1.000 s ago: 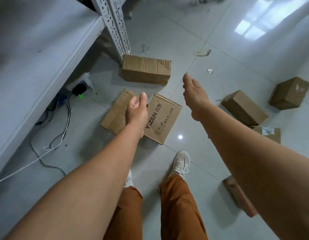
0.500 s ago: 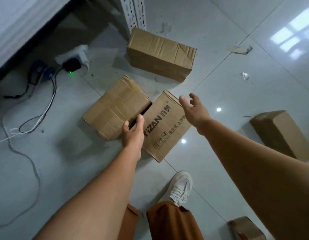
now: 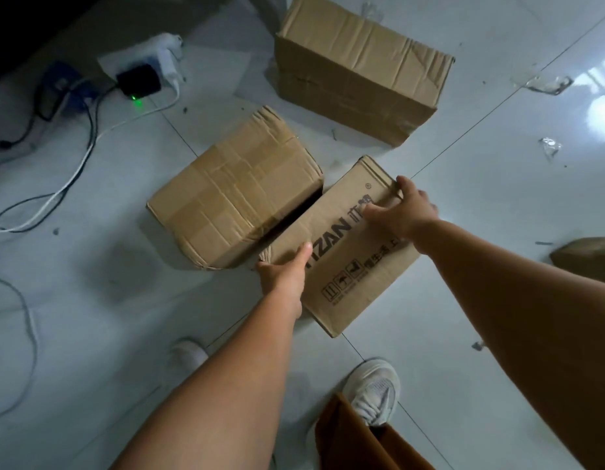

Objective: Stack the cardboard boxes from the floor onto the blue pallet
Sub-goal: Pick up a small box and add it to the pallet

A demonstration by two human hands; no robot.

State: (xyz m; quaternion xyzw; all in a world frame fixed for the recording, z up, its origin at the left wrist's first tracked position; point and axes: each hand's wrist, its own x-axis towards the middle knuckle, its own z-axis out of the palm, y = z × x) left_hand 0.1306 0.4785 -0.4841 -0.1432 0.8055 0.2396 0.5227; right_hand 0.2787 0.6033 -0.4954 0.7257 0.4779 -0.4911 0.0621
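The printed cardboard box (image 3: 341, 245) lies flat on the tiled floor (image 3: 463, 334), its lettered face up, just ahead of the person's white shoe (image 3: 375, 391). The left hand (image 3: 287, 276) grips its near left corner, thumb laid on the top face and fingers (image 3: 265, 266) wrapped round the edge. The right hand (image 3: 401, 212) holds the far right edge, thumb across the top and fingers (image 3: 404, 184) curled over the side. Just beside the box on the left, with a narrow dark gap between them, sits a taped plain box (image 3: 233, 195). Farther off stands a larger creased box (image 3: 358, 66). To the left a power strip (image 3: 141, 72) with a black adapter showing a green light lies among black and white cables (image 3: 73, 171). A corner of another box (image 3: 586, 262) shows at the right edge.
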